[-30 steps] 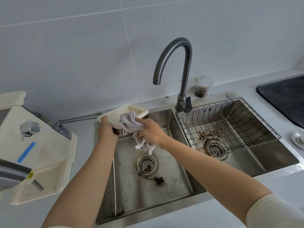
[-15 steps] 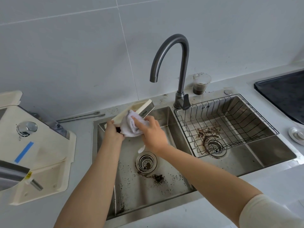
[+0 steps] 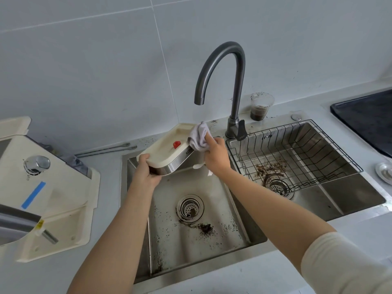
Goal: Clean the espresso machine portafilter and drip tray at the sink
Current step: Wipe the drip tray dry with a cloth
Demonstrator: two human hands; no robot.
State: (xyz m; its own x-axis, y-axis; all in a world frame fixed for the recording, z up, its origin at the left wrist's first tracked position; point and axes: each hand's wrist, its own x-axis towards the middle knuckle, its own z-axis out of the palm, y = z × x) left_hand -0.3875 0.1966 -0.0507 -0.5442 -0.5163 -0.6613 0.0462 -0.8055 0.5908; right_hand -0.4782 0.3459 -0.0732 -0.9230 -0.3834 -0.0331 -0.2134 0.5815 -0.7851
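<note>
The cream drip tray (image 3: 164, 148), with a steel front band and a small red float inside, is held tilted above the back of the left sink basin (image 3: 195, 187). My left hand (image 3: 146, 171) grips its near left corner. My right hand (image 3: 216, 154) holds a bunched pale cloth (image 3: 198, 134) against the tray's far right corner. The portafilter is not in view.
The dark faucet (image 3: 233, 85) arches over the divider. A wire rack (image 3: 292, 153) sits in the right basin above coffee grounds. A plastic cup (image 3: 260, 107) of dark liquid stands behind. The cream espresso machine (image 3: 40, 183) is at left, a black hob (image 3: 369, 122) at right.
The tray has turned so its open inside faces up toward me. My right hand with the cloth has slid from the tray's middle to its far right corner.
</note>
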